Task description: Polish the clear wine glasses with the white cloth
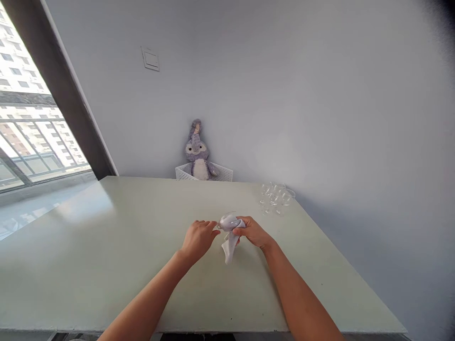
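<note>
Glass (228, 221) and cloth (229, 251) held in right hand (246, 230), left hand (201, 238) probably pinching the stem (219, 226); more glasses (275, 199) far right.

Grey-purple plush toy (200, 166) in white basket (224, 174) near twelve o'clock, wall switch (151, 59) at eleven, bright window (33, 113) at ten.
</note>
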Demonstrator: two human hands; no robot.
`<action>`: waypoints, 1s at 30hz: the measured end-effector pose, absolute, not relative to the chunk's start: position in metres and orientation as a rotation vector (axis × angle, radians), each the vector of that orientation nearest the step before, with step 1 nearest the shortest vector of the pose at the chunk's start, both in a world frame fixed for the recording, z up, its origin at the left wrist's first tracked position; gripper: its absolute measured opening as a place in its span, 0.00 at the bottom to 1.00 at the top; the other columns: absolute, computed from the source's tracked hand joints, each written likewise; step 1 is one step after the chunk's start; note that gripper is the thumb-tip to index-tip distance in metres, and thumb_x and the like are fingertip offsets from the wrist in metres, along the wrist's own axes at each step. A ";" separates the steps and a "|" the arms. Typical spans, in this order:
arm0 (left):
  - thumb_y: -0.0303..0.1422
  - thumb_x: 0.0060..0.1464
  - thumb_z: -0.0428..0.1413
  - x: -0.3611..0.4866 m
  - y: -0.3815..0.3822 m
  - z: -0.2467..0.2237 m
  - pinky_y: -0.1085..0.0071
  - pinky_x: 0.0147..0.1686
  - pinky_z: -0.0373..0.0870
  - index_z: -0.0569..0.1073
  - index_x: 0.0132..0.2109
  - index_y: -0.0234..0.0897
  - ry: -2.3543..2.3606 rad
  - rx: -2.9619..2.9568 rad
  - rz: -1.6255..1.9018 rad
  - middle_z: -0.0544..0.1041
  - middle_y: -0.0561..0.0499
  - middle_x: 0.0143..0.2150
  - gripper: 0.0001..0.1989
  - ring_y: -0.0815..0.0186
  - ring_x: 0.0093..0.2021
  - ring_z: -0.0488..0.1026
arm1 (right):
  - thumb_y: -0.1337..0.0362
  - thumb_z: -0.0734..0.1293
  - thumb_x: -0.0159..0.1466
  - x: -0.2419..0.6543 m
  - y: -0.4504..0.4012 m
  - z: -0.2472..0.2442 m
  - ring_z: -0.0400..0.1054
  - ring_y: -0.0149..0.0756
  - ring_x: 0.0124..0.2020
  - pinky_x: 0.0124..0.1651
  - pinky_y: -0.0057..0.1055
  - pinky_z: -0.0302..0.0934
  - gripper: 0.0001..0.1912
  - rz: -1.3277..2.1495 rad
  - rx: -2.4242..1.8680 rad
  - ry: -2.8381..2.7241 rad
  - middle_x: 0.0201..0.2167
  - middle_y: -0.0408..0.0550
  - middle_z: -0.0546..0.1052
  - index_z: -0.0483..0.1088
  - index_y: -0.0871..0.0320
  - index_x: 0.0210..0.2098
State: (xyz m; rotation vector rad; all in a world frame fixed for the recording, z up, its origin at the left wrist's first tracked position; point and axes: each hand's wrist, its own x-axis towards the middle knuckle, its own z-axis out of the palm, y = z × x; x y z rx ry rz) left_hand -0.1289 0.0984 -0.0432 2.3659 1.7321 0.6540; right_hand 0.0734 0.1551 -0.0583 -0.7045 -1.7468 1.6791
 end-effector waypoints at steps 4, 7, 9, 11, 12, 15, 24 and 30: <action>0.43 0.51 0.47 -0.151 0.084 -0.039 0.74 0.25 0.59 0.68 0.28 0.37 1.332 1.752 0.612 0.63 0.56 0.19 0.15 0.71 0.21 0.61 | 0.62 0.66 0.53 0.074 0.139 -0.031 0.67 0.33 0.30 0.35 0.30 0.61 0.09 1.415 -0.743 -2.126 0.28 0.42 0.73 0.72 0.58 0.32; 0.47 0.48 0.49 -0.167 0.076 -0.039 0.74 0.26 0.60 0.66 0.24 0.35 1.148 1.487 0.668 0.59 0.57 0.17 0.19 0.70 0.23 0.63 | 0.63 0.61 0.58 0.083 0.130 -0.012 0.67 0.36 0.38 0.41 0.31 0.60 0.11 1.066 -0.864 -2.238 0.37 0.43 0.74 0.72 0.54 0.38; 0.48 0.46 0.49 -0.173 0.075 -0.041 0.75 0.24 0.58 0.66 0.23 0.35 1.254 1.443 0.746 0.58 0.57 0.17 0.20 0.71 0.22 0.62 | 0.63 0.58 0.60 0.089 0.123 -0.005 0.67 0.37 0.39 0.42 0.33 0.60 0.15 0.846 -1.035 -2.170 0.41 0.44 0.74 0.69 0.53 0.45; 0.48 0.46 0.48 -0.174 0.078 -0.043 0.75 0.21 0.55 0.65 0.23 0.35 1.450 1.465 0.787 0.60 0.57 0.16 0.20 0.72 0.19 0.59 | 0.62 0.56 0.62 0.088 0.113 -0.002 0.67 0.39 0.40 0.43 0.36 0.59 0.18 0.567 -1.159 -2.132 0.43 0.46 0.74 0.66 0.52 0.50; 0.48 0.47 0.47 -0.172 0.080 -0.045 0.76 0.20 0.53 0.65 0.23 0.36 1.541 1.493 0.783 0.61 0.57 0.16 0.19 0.72 0.18 0.58 | 0.61 0.56 0.62 0.084 0.106 -0.002 0.66 0.41 0.42 0.45 0.39 0.58 0.19 0.418 -1.161 -2.169 0.45 0.46 0.73 0.64 0.51 0.52; 0.42 0.49 0.47 -0.161 0.086 -0.048 0.76 0.19 0.50 0.64 0.21 0.36 1.719 1.670 0.732 0.63 0.56 0.17 0.16 0.73 0.17 0.56 | 0.57 0.58 0.61 0.064 0.087 -0.003 0.61 0.46 0.50 0.53 0.47 0.48 0.22 0.081 -0.966 -2.424 0.53 0.47 0.67 0.60 0.49 0.55; 0.38 0.56 0.45 -0.134 0.082 -0.049 0.73 0.27 0.56 0.71 0.39 0.41 1.668 2.496 0.886 0.70 0.52 0.23 0.12 0.68 0.25 0.65 | 0.59 0.61 0.58 0.048 0.140 -0.008 0.66 0.36 0.31 0.36 0.32 0.58 0.12 1.179 -0.955 -1.857 0.29 0.45 0.75 0.73 0.58 0.30; 0.37 0.56 0.45 -0.121 0.099 -0.061 0.75 0.26 0.60 0.62 0.53 0.45 1.776 2.129 1.105 0.70 0.55 0.30 0.17 0.71 0.24 0.64 | 0.58 0.62 0.54 0.023 0.148 -0.041 0.67 0.36 0.32 0.33 0.33 0.61 0.10 1.635 -0.715 -0.743 0.29 0.43 0.74 0.69 0.57 0.30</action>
